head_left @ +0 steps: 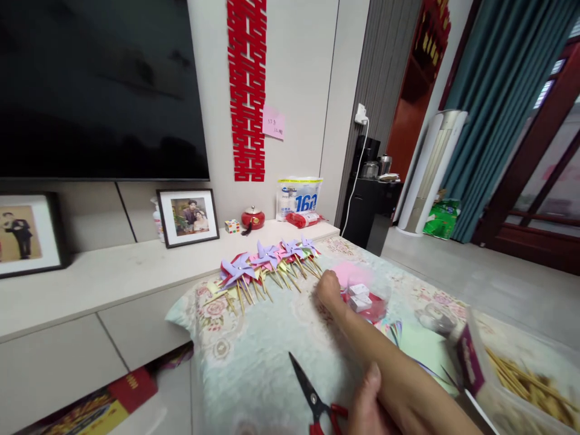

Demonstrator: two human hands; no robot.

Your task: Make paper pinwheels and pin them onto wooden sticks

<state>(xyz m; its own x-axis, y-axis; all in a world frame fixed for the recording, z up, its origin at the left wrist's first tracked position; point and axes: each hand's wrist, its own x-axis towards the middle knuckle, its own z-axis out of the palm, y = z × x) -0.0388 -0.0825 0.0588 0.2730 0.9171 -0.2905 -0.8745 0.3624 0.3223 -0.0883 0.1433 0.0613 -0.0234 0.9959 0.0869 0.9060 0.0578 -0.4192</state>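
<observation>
Paper pinwheels [267,258], in a row, lie on the floral cloth [254,356]; red-handled scissors [313,399], near edge; right hand [328,287], fingers curled, sits just beside the pinwheels' stick ends, its grip impossible to tell; pink blur [352,273] adjoins it; white boxes [360,297] stand close by; left hand [366,403], thumb raised, fingers mostly hidden, hold impossible to tell; green paper [426,347]; tub [502,399] contains thin sticks [534,386]
</observation>
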